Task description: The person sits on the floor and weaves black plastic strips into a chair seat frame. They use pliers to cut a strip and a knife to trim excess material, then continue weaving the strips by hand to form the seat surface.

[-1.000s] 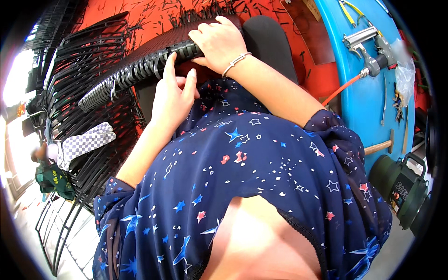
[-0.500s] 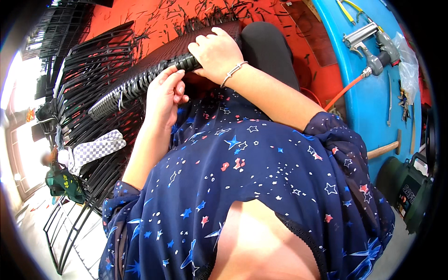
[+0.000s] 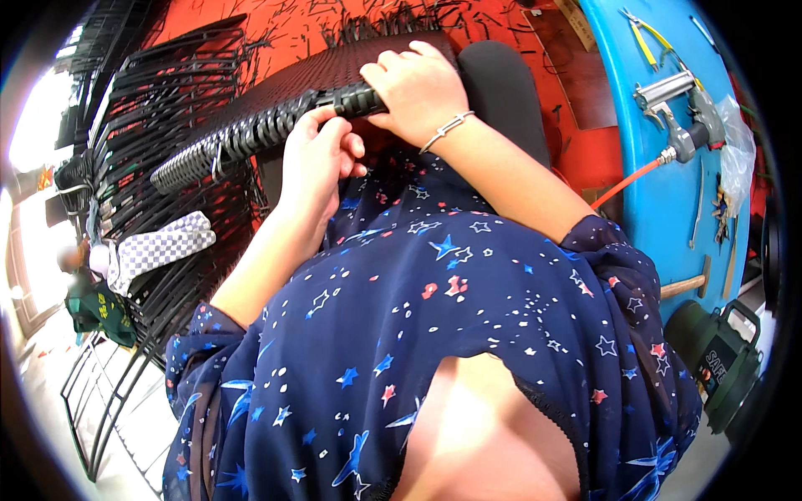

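Across my lap lies a dark woven panel (image 3: pixel 288 82), its near edge a thick rim (image 3: pixel 242 136) wound tightly with shiny black flat strips. My left hand (image 3: pixel 322 159) is closed at the underside of this rim, thumb and forefinger pinched on a black strip that is mostly hidden by the fingers. Farther right along the same rim, my right hand (image 3: pixel 420 93), with a bracelet at its wrist, is wrapped over the edge, fingers on top and thumb below. A short stretch of rim shows between the two hands.
Stacked black frames (image 3: pixel 171 100) crowd the left side, with a checkered cloth (image 3: pixel 167 249) on them. Cut black scraps litter the red floor (image 3: pixel 284 23). On the blue table (image 3: pixel 614 63) lie a nail gun (image 3: pixel 685 125) with an orange hose, and yellow-handled pliers (image 3: pixel 645 46).
Both hands and the panel sit slightly farther right in the picture as the whole view shifts. My left fingers have drawn in closer against the rim; the right hand keeps its grip.
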### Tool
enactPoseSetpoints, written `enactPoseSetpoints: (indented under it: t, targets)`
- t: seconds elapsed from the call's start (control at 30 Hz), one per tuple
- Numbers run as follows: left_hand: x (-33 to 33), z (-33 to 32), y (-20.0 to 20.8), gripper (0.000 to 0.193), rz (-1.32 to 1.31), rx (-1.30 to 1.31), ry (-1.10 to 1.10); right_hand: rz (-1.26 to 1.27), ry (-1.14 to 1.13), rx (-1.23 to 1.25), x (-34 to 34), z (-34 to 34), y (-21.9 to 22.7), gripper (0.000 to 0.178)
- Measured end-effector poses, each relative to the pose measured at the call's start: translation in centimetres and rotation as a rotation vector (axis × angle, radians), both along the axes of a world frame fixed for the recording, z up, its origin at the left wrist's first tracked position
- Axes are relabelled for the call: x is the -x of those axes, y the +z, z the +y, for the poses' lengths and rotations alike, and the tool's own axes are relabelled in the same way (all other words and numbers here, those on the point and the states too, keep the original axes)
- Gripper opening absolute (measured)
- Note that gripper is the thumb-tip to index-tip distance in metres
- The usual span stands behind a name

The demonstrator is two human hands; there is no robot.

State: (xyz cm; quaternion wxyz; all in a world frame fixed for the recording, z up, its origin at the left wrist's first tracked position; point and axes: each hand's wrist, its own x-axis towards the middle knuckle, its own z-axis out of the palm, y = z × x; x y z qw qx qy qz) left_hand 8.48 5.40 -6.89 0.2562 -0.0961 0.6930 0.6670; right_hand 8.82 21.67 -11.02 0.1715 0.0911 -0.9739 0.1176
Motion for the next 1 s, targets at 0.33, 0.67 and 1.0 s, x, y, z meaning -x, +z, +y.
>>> enactPoseSetpoints:
  t: [0.33,0.67,1.0]
  targets:
    - [1.9,-1.1,0.6,0.018,0.004,0.232,-0.251,0.023,0.004,-0.039,0.0,-0.5,-0.2,0.047]
    - [1.4,-0.2,-1.0,0.031,-0.07,-0.081,-0.067,0.098,0.006,-0.039,0.4,-0.2,-0.8,0.041]
    - [-0.3,-0.7,-2.0,0.034,0.082,-0.089,-0.102,0.027,-0.033,-0.083,0.0,-0.2,-0.4,0.037]
